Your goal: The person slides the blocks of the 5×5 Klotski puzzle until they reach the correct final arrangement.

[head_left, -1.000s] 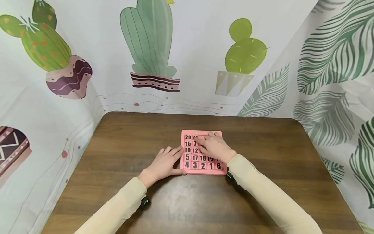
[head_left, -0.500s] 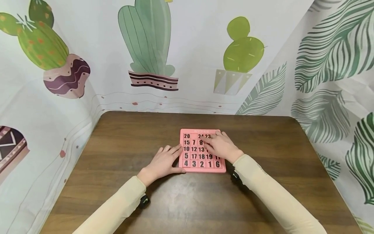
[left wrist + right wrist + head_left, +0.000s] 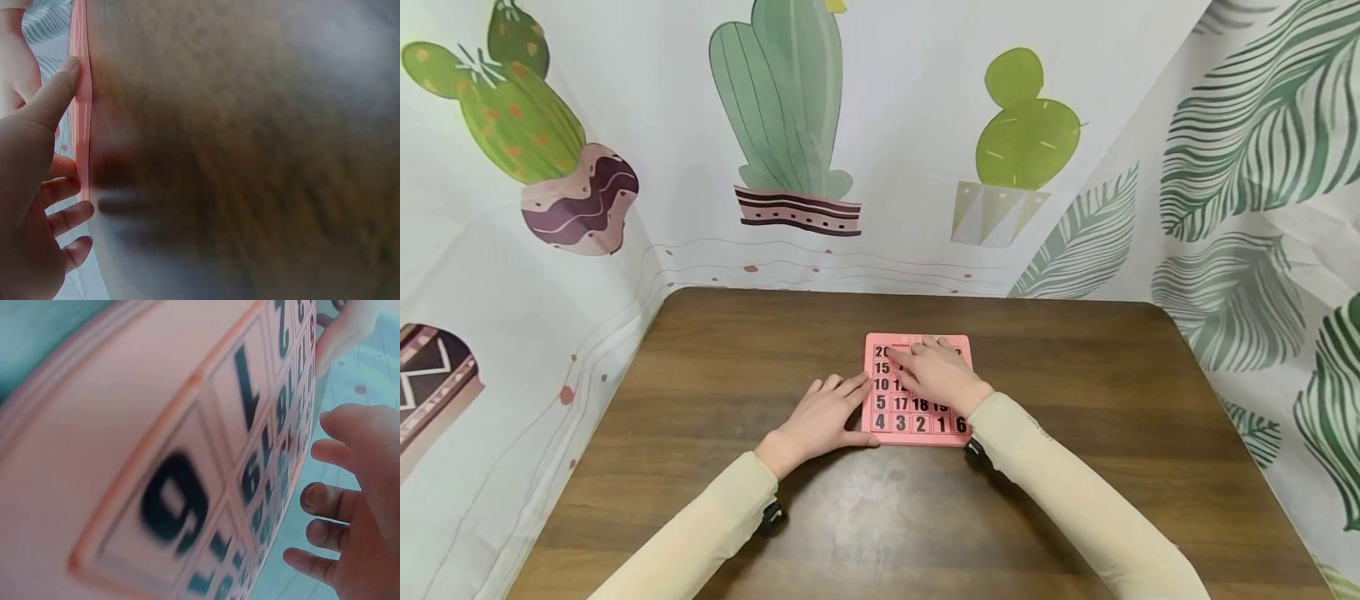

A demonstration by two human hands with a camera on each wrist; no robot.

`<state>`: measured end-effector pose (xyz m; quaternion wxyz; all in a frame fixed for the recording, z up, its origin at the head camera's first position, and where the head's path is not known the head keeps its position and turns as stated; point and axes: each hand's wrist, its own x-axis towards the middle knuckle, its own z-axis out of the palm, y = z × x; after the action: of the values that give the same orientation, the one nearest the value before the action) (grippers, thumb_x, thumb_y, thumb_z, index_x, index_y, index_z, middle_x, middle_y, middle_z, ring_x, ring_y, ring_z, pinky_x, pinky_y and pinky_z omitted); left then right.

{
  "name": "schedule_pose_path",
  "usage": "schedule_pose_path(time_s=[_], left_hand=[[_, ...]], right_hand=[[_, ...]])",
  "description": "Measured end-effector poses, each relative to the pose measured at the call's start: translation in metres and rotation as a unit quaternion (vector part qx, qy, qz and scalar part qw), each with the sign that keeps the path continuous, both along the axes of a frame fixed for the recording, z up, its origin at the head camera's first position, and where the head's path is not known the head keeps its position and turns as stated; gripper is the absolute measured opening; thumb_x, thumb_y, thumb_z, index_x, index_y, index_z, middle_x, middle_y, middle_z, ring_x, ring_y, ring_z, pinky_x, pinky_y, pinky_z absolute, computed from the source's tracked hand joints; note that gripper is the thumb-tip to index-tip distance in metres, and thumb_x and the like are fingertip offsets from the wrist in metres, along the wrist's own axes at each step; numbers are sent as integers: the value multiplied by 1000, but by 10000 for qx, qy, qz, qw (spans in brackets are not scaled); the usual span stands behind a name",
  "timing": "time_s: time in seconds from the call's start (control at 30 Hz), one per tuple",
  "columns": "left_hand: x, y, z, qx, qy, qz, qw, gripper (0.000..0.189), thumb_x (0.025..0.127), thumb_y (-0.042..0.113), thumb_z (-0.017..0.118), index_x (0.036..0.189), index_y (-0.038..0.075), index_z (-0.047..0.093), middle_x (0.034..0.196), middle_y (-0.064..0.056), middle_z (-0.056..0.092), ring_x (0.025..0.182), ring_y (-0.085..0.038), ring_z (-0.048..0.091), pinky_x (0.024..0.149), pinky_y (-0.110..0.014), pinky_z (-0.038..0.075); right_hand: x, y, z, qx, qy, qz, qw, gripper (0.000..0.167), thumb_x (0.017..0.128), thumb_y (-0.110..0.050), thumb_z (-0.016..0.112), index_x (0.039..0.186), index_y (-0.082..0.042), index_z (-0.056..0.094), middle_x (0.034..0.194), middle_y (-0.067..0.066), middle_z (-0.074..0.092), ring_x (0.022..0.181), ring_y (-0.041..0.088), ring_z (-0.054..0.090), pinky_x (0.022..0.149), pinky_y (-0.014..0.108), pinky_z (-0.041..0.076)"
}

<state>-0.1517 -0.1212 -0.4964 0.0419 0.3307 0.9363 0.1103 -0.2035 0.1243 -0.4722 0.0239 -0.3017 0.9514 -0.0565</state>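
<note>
A pink sliding number puzzle [image 3: 911, 423] with black digits lies flat on the brown wooden table. My left hand [image 3: 820, 417] steadies it, fingertips along its left edge and the thumb at its near left corner. In the left wrist view that thumb [image 3: 59, 87] lies against the puzzle's pink side [image 3: 82, 119]. Over the upper part of the puzzle is my right hand [image 3: 942, 375], its index fingertip at the right side of tile 20 [image 3: 882, 352]. Several upper tiles are hidden beneath this hand. The right wrist view shows tile 6 [image 3: 175, 506] close up, the right fingers beyond it.
The wooden table [image 3: 715, 358] reaches around the puzzle on all sides. Behind it hangs a white cloth [image 3: 910, 125] printed with cacti and leaves. Each wrist wears a dark strap device [image 3: 772, 517] under a cream sleeve [image 3: 700, 533].
A tile marked 24 slid right in the top row, leaving a gap beside 20. My right hand shifted right, then back left to tile 20. My left hand stayed in place.
</note>
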Motion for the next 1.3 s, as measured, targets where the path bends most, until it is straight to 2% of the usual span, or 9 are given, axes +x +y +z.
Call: schedule_pose_path(time_s=[0.17, 0.33, 0.7, 0.83, 0.97, 1.07, 1.3], left_hand=[[1, 2, -1, 109, 83, -34, 9999, 97, 85, 68, 73, 155, 5, 50, 162, -12, 45, 129, -32, 49, 100, -51, 40], [0, 1, -2, 120, 54, -38, 9999, 98, 85, 68, 72, 156, 5, 48, 162, -12, 44, 130, -32, 49, 100, -50, 39], [-1, -1, -1, 9, -79, -5, 10000, 101, 86, 71, 69, 158, 6, 44, 165, -11, 41, 133, -32, 47, 102, -50, 39], [-1, -1, -1, 23, -51, -29, 10000, 100, 86, 71, 69, 158, 6, 45, 164, -11, 42, 132, -32, 48, 100, -49, 39], [-1, 0, 0, 32, -49, -33, 10000, 99, 86, 70, 70, 157, 6, 46, 164, -12, 42, 132, -32, 48, 100, -48, 39], [-1, 0, 0, 37, -59, -26, 10000, 99, 86, 69, 71, 157, 5, 46, 164, -12, 42, 131, -32, 49, 100, -49, 39], [-1, 0, -1, 40, -10, -45, 10000, 99, 86, 70, 71, 157, 6, 46, 164, -11, 42, 132, -32, 49, 101, -50, 40]], right_hand=[[1, -5, -2, 87, 52, 51, 9999, 45, 107, -35, 54, 149, -21, 60, 123, 14, 72, 114, 34, 60, 105, 55, 43], [2, 0, -2, 206, 71, 0, 9998, 46, 107, -36, 54, 150, -21, 59, 128, 15, 71, 118, 36, 60, 107, 56, 42], [4, 20, -4, 185, 303, -78, 9993, 42, 108, -37, 55, 146, -22, 64, 121, 11, 73, 108, 31, 60, 97, 52, 45], [7, 19, -4, 91, 236, -45, 9997, 42, 107, -35, 56, 146, -20, 64, 117, 10, 74, 105, 30, 59, 94, 50, 45], [15, 13, -1, 39, 57, 131, 9999, 45, 106, -34, 58, 149, -21, 61, 124, 10, 73, 118, 33, 61, 105, 54, 43], [21, 8, 1, 124, 2, 303, 9995, 46, 106, -35, 57, 150, -23, 59, 131, 13, 70, 130, 38, 58, 114, 58, 38], [26, 4, -1, 325, 85, 414, 9986, 45, 106, -36, 57, 149, -24, 60, 121, 14, 70, 125, 39, 60, 113, 59, 38]])
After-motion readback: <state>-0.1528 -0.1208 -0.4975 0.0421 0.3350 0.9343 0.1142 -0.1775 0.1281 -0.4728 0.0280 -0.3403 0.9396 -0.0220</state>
